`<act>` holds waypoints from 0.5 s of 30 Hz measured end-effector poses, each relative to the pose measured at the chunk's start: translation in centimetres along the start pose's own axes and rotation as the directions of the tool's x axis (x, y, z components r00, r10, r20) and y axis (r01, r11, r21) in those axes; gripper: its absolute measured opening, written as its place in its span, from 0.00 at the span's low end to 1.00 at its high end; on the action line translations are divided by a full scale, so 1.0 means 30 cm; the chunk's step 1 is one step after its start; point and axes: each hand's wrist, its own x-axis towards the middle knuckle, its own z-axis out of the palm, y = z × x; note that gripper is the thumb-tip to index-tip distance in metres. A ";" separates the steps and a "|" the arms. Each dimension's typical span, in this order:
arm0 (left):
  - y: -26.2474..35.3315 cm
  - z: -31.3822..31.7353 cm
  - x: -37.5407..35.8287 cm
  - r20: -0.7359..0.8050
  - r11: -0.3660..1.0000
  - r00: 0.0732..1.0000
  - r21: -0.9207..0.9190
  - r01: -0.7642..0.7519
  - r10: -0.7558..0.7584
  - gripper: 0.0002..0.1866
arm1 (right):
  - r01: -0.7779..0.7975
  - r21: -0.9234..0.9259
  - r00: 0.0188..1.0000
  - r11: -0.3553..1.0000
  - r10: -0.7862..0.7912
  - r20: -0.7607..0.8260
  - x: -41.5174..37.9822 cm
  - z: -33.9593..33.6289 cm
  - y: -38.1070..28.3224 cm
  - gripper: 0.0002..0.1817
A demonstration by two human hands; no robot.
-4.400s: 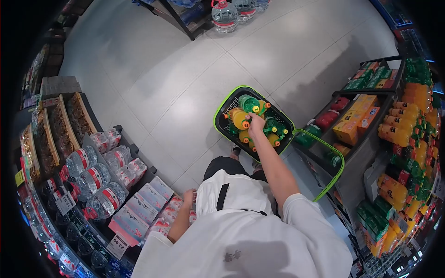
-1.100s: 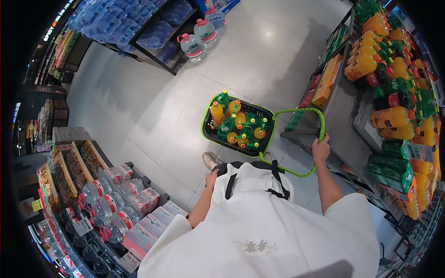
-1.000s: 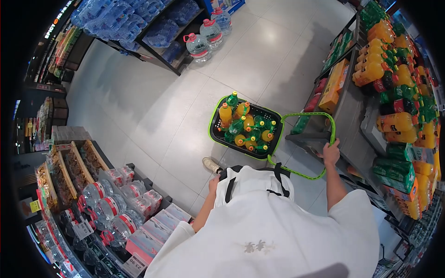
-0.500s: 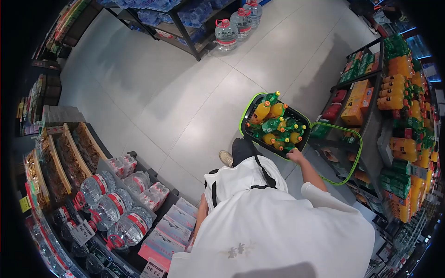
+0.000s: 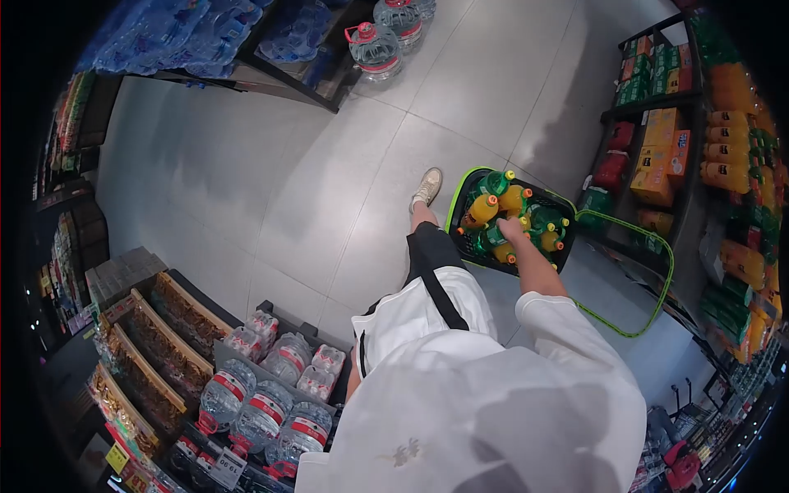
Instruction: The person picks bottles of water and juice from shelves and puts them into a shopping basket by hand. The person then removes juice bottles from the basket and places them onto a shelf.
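Note:
Below me on the floor stands a black shopping basket with a bright green rim (image 5: 451, 207). It holds several bottles of drink, among them an orange soda bottle (image 5: 480, 213) and a green soda bottle (image 5: 491, 182). My right hand (image 5: 512, 229) is inside the basket, its fingers closed at the top of another green soda bottle (image 5: 491, 236) lying tilted among the rest. The fingertips are partly hidden. The basket's green handle (image 5: 671, 271) is folded down to the right. My left hand is hidden behind my white shirt; only a bit of the arm shows.
A drinks shelf (image 5: 694, 107) with orange and green bottles and cartons stands close on the right. Large water jugs (image 5: 374, 51) stand on the floor ahead. At the lower left is a display with water jugs (image 5: 261, 415). Bottled-water packs (image 5: 177, 37) fill the upper left shelf.
My right hand has moved from the basket's near edge into the basket, onto a green bottle. My foot has come forward beside the basket, and the view has shifted.

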 end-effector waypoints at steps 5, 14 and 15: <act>0.405 -0.226 0.181 0.058 0.973 0.998 0.231 -0.022 0.009 0.24 | -0.244 0.432 0.969 0.868 0.197 0.151 0.287 0.089 -0.111 0.34; 1.033 -0.353 0.546 0.290 0.912 0.948 0.342 -0.227 0.127 0.27 | -0.487 0.774 0.873 0.406 0.249 0.419 0.158 -0.038 -0.293 0.15; 1.136 -0.350 0.572 0.342 0.895 0.927 0.350 -0.276 0.152 0.28 | -0.491 0.712 0.871 0.502 0.281 0.402 0.152 0.017 -0.238 0.15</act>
